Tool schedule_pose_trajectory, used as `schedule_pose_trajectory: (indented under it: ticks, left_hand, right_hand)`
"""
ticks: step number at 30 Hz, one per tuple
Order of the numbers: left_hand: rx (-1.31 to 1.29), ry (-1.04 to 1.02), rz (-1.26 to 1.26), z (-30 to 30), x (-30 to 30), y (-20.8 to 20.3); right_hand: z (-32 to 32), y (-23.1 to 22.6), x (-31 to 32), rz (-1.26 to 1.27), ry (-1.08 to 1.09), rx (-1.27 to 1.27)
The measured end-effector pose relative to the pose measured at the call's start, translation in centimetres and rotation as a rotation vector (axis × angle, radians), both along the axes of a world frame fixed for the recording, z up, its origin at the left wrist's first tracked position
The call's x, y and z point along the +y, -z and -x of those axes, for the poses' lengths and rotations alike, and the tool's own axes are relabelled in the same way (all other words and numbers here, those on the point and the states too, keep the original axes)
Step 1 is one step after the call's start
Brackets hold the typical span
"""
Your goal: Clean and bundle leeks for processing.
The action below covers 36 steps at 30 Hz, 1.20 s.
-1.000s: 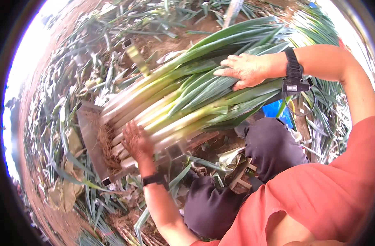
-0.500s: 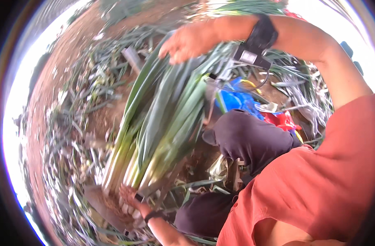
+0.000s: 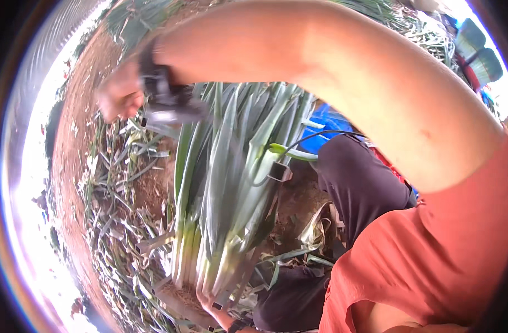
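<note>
A thick bundle of leeks [image 3: 223, 183] lies in front of me, green leaves toward the far side and white root ends toward the lower edge. At the white ends my left hand [image 3: 209, 299] is closed against the stalks, part of its fingers hidden. My right hand [image 3: 120, 99] is raised past the upper left of the bundle, smeared by motion; its fingers look curled, but whether they hold anything does not show. A black strap with a small device [image 3: 168, 94] sits on that wrist. Dull bars of a low frame [image 3: 183, 304] show around the bundle.
Leek trimmings [image 3: 118, 222] litter the brown soil on the left. Blue plastic sheeting [image 3: 327, 126] lies beyond my bent knee [image 3: 359, 177]. More long green leaves [image 3: 370, 8] lie at the top. A dry pale husk [image 3: 316, 230] rests between my legs.
My right hand has swung left from above the leek leaves to beyond the bundle, and its forearm now crosses the upper view. My left hand stays at the root ends.
</note>
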State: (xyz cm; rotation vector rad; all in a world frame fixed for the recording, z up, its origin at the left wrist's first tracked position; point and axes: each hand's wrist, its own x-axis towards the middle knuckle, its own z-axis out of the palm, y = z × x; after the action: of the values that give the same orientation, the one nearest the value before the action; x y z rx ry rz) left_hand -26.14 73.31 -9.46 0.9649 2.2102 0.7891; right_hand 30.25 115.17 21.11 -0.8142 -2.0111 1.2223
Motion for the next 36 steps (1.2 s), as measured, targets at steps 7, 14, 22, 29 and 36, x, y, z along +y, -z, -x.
schedule_pose_trajectory:
  ticks: [7,14,22,29,36]
  left_hand:
    - [0.386,-0.029,-0.115,-6.5,1.9,-15.8]
    - [0.367,0.57,-0.448,-23.4,18.7,-26.3]
    - [-1.192,0.652,-0.239,-59.5,33.4,-27.7]
    - [-0.808,0.78,-0.283,-67.9,31.6,-21.5]
    - [-0.801,0.759,0.311,-69.3,29.8,-16.1]
  right_hand:
    - [0.2,-3.1,12.8,-0.189,0.253,0.029]
    - [-7.0,-4.3,11.8,-0.171,0.707,-0.074]
    - [-12.4,-3.7,7.3,0.321,0.816,0.853]
    - [-20.4,10.2,4.7,-0.309,1.163,-0.058]
    - [-30.7,31.1,3.2,-0.044,0.867,-0.24]
